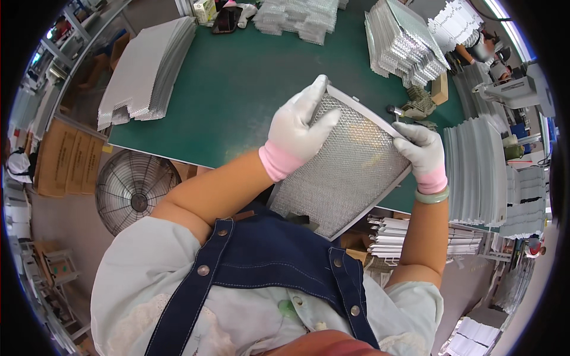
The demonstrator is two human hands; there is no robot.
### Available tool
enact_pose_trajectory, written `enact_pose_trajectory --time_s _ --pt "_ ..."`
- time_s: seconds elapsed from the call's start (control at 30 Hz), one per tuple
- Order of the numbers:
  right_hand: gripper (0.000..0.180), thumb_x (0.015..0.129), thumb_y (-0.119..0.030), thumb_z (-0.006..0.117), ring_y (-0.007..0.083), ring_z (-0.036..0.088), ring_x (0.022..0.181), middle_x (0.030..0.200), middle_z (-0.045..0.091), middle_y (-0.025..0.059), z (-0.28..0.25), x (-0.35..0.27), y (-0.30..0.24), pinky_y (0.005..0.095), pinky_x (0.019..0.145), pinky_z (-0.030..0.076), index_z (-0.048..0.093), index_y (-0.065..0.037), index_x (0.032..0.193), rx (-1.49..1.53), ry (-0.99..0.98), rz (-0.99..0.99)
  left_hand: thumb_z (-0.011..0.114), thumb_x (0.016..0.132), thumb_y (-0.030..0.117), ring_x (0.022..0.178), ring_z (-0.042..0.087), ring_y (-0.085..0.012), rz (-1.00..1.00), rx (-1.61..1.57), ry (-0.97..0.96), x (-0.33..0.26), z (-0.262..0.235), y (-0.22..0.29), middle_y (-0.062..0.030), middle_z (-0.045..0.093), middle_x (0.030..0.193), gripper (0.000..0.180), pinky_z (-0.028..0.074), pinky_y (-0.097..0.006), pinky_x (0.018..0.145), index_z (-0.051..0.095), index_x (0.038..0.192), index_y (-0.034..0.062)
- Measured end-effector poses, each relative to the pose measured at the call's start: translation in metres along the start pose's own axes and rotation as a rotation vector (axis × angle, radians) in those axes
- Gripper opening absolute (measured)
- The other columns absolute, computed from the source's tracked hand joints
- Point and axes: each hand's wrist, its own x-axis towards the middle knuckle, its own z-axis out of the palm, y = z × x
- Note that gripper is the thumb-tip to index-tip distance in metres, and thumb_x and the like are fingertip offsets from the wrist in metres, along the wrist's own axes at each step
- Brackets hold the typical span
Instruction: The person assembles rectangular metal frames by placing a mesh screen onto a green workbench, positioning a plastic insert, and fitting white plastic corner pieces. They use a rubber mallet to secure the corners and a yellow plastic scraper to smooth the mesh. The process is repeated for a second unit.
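Green surface (pixel 231 71) stretching across a workshop, with a round fan (pixel 127 199) and brown cartons (pixel 66 157) to the left. Slanted over its near edge, with the lower end close to the navy apron (pixel 267 261): a framed metal mesh panel (pixel 344 172). Gripped near the top corner by the white-gloved left hand (pixel 301 127), with thumb laid across the mesh; gripped at the right corner by the gloved right hand (pixel 420 151), with fingers bent over the rim. Just beyond the right hand, a black-tipped tool (pixel 395 110) and an olive-green bundle (pixel 419 102). Farther back, silver mesh sheets (pixel 401 44) in a pile; at far left, stacked pale panels (pixel 145 65); near the top, a dark phone (pixel 227 19).
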Motion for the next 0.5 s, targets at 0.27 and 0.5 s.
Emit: enact_pose_trajectory --time_s 0.27,0.5 --pt "0.034 0.083 -0.002 0.076 0.0102 0.066 0.092 0.104 0.073 0.0069 -0.010 -0.004 -0.004 0.0255 0.087 0.052 0.069 0.004 0.116 -0.026 -0.028 0.003 0.065 0.088 -0.004 0.101 0.060 -0.0116 -0.281 -0.452 -0.115 0.005 0.000 0.001 -0.0090 0.064 0.116 0.058 0.048 -0.026 0.091 0.046 0.143 -0.0060" --pt "0.038 0.083 -0.003 0.073 0.0153 0.067 0.098 0.109 0.072 0.0101 -0.010 -0.011 -0.030 0.0297 0.089 0.053 0.067 0.002 0.120 -0.254 -0.075 -0.113 0.063 0.088 -0.009 0.086 0.053 -0.0035 -0.416 -0.586 -0.223 0.017 -0.011 0.001 -0.0028 0.061 0.109 0.055 0.047 -0.020 0.076 0.048 0.140 -0.0047"
